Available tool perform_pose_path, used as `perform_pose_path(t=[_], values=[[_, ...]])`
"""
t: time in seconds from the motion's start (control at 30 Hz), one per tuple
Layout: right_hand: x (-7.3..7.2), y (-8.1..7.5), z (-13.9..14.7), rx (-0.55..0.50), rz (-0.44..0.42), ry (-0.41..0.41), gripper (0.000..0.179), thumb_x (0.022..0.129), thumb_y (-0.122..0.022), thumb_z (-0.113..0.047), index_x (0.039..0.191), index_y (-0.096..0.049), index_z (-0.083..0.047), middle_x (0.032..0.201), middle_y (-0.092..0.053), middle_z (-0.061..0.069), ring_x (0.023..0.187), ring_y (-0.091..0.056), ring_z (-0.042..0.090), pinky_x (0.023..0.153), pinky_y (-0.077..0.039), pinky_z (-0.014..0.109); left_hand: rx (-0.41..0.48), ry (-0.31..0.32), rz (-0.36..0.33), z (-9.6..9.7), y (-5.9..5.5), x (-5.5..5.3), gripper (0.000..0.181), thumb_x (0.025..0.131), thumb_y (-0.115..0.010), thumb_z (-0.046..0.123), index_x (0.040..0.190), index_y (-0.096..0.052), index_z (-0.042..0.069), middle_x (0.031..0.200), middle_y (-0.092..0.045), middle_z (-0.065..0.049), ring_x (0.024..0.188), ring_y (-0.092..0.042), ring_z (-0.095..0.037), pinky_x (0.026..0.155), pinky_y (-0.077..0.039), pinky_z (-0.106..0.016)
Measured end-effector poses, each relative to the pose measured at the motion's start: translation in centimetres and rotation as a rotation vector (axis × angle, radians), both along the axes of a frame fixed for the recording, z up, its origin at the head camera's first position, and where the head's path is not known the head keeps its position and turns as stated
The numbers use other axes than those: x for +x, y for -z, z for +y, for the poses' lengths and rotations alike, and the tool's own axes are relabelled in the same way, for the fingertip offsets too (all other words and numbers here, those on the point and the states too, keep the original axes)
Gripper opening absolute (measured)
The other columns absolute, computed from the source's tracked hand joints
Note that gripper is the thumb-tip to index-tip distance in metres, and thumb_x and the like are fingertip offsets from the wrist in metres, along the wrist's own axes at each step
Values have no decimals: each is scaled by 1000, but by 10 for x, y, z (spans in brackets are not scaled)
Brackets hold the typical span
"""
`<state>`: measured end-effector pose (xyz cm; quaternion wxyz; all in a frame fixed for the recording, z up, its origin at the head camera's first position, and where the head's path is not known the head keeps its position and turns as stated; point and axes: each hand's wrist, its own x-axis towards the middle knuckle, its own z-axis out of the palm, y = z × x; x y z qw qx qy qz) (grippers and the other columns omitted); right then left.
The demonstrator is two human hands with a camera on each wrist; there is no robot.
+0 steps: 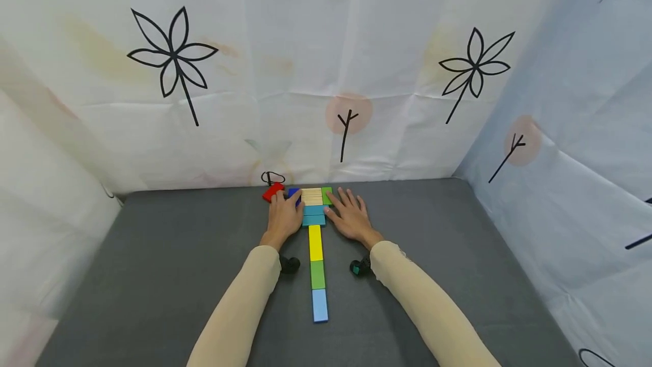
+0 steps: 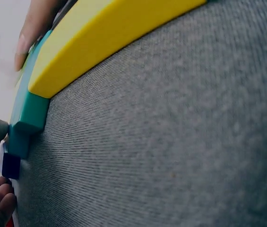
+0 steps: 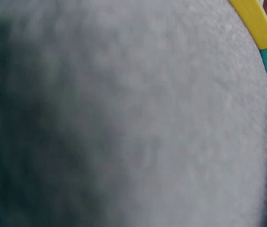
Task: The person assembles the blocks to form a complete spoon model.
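Note:
Flat blocks lie joined in a T shape on the grey table. My left hand [image 1: 285,217] is at the left side of its top, index finger at the dark blue block [image 1: 292,192] and thumb by the teal blocks [image 1: 313,215]. Beside those fingers lies a tilted red block [image 1: 273,192]. From the other side my right hand [image 1: 351,217], fingers spread, touches the green block [image 1: 327,195] and the edge of the teal pair. Several thin natural-wood strips [image 1: 312,196] sit between the dark blue and green blocks. Part of the dark blue block is hidden under my left fingers.
Below the teal pair runs a stem: a yellow block [image 1: 316,242], a second green block [image 1: 318,274] and a light blue block [image 1: 320,305]. White patterned cloth [image 1: 285,72] hangs behind the table's [image 1: 178,259] far edge and at both sides.

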<state>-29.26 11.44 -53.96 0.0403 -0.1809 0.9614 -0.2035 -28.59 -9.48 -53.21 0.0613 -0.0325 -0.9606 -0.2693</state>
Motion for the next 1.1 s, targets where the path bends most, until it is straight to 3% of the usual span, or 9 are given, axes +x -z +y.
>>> perform_pose_path(t=[0.27,0.47,0.73,1.1], values=[[-4,-9,-3,-15,-34,24,59,108,-38,-49,162,-30,-25,166,-21,17,154,-12,38,119,-5,61,17,12,-19,2,1,-2,43,106,-55,25,147,-57,13,140,-44,-28,121,-41,-43,105,-39,-53],[-6,-17,-13,12,-93,12,59,109,-35,-50,163,-26,-28,167,-13,21,155,-6,37,118,1,66,-5,13,-19,2,0,-2,42,107,-53,25,147,-57,14,139,-45,-28,120,-40,-43,104,-38,-53],[-2,-16,-19,85,-104,-15,61,110,-29,-51,164,-19,-27,169,-9,17,155,-3,38,117,2,68,-28,11,-13,3,-1,2,41,107,-53,24,146,-58,14,139,-47,-28,118,-41,-44,103,-38,-54],[2,-15,-23,100,-98,-29,64,109,-28,-53,165,-15,-24,169,-7,18,155,-2,38,116,3,70,-39,20,26,1,2,4,40,106,-53,25,144,-60,14,137,-49,-28,116,-43,-44,103,-38,-57]])
